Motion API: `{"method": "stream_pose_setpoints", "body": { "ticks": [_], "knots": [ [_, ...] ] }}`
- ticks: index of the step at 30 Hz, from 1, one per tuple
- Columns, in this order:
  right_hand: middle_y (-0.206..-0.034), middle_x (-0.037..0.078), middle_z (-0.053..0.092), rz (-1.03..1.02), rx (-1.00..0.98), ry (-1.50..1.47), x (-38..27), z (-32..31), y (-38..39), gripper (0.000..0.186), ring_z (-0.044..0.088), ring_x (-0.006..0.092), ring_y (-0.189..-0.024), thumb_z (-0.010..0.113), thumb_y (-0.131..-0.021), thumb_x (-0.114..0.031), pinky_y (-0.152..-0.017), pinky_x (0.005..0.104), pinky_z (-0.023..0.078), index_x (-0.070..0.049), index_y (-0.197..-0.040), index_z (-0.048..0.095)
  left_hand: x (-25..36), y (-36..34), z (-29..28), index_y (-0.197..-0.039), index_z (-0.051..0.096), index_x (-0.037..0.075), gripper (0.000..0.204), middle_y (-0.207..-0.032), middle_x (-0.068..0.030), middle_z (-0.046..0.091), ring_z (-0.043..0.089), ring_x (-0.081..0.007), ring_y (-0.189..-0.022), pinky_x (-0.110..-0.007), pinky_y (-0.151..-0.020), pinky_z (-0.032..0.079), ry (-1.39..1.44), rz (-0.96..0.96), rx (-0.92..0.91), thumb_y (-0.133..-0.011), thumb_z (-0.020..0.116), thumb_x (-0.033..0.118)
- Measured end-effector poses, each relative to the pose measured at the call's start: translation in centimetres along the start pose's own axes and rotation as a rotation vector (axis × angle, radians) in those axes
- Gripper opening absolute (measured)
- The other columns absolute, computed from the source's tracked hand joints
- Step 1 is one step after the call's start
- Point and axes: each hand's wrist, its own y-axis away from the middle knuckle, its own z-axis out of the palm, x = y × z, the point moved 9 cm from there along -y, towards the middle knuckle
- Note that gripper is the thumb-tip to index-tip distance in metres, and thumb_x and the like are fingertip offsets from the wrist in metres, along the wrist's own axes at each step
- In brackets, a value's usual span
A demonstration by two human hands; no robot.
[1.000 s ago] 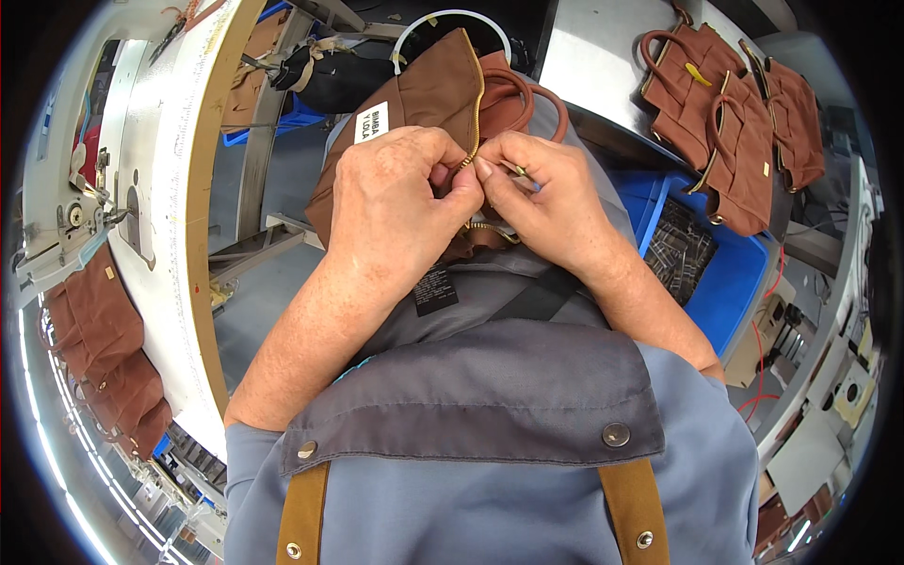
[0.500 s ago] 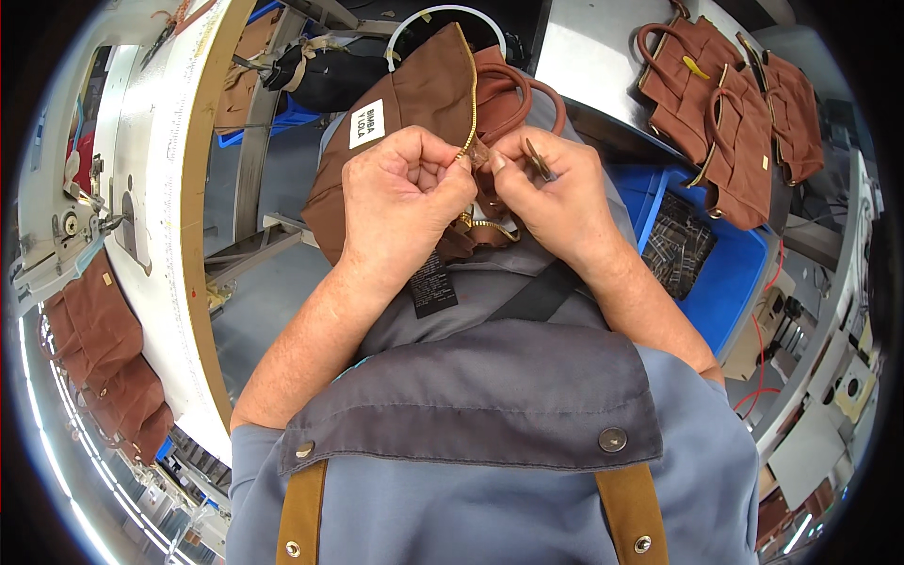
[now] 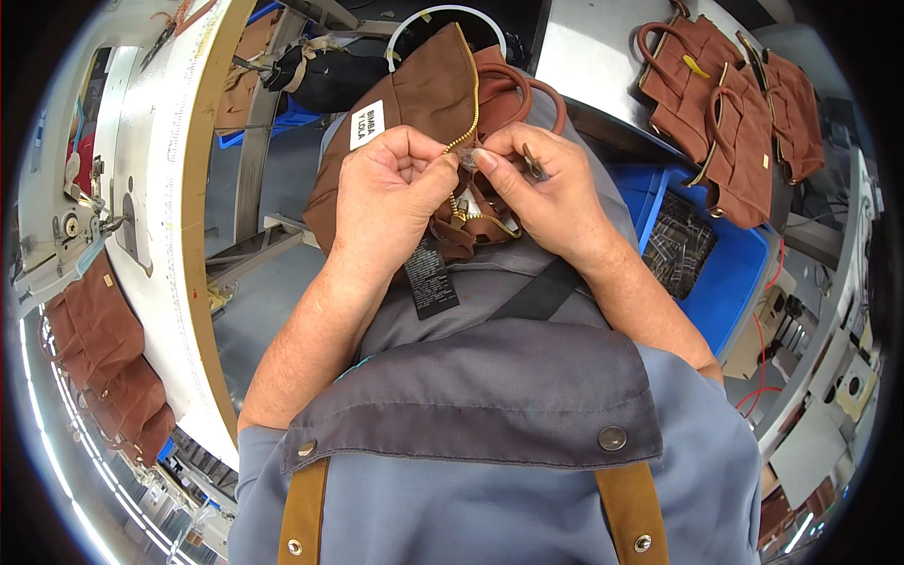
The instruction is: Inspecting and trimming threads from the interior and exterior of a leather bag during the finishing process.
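Observation:
A brown fabric bag (image 3: 424,104) with leather handles lies on my lap, its brass zipper (image 3: 468,104) running up the middle. My left hand (image 3: 391,202) pinches the zipper tape near the slider. My right hand (image 3: 551,193) meets it fingertip to fingertip, gripping the same zipper and holding a small dark tool between its fingers. A white label and a black tag hang from the bag.
A white sewing table (image 3: 165,188) with a machine stands at my left, brown bags (image 3: 94,348) hanging beside it. Finished brown bags (image 3: 730,104) lie on a metal surface at upper right. A blue bin (image 3: 725,273) sits at right.
Both hands have shifted slightly up the bag along the zipper, staying pinched together; the bag has moved little.

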Motion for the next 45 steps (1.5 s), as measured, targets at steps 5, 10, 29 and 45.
{"method": "stream_pose_setpoints", "body": {
  "ticks": [5, 10, 29, 45],
  "knots": [
    [-0.08, 0.006, 0.066, 0.257, 0.043, -0.246, 2.5, -0.1, 0.7, 0.013, 0.06, 0.0117, -0.074, 0.068, -0.094, -0.012, -0.065, 0.0285, 0.048, 0.001, -0.091, 0.066, 0.3, -0.3, -0.8, -0.087, 0.064, 0.0, 0.007, -0.074, -0.0006, 0.066, 0.059, -0.0019, -0.063, -0.018, -0.055, 0.047, -0.019, 0.016, 0.036, -0.09, 0.069, 0.003],
    [-0.078, 0.002, 0.065, 0.178, 0.042, -0.224, 2.0, 0.0, 0.2, 0.019, 0.057, 0.0072, -0.073, 0.067, -0.096, -0.018, -0.065, 0.0266, 0.047, 0.0, -0.09, 0.066, 1.2, -0.5, -1.1, -0.086, 0.064, 0.0, 0.007, -0.077, 0.0014, 0.065, 0.055, -0.0003, -0.063, -0.017, -0.056, 0.045, -0.153, 0.004, -0.013, -0.088, 0.068, 0.005],
    [-0.076, 0.01, 0.065, 0.194, 0.02, -0.046, 2.5, -0.4, 0.5, 0.019, 0.059, 0.0161, -0.068, 0.068, -0.093, -0.016, -0.063, 0.0314, 0.047, 0.001, -0.086, 0.065, 2.1, -0.3, -2.1, -0.079, 0.062, -0.001, 0.015, -0.065, 0.0029, 0.05, 0.039, -0.0023, -0.055, -0.024, -0.05, 0.029, -0.468, 0.096, 0.037, -0.085, 0.074, 0.006],
    [-0.071, 0.01, 0.062, 0.035, -0.031, 0.239, -0.1, -0.5, -1.2, 0.028, 0.06, 0.0242, -0.061, 0.074, -0.084, -0.026, -0.057, 0.0359, 0.046, -0.001, -0.079, 0.062, 8.5, 0.0, 2.0, -0.094, 0.064, 0.005, 0.031, -0.082, -0.0051, 0.052, 0.046, -0.0146, -0.067, -0.03, -0.06, 0.042, -0.891, 0.53, -0.134, -0.069, 0.08, 0.015]
  ]
}}
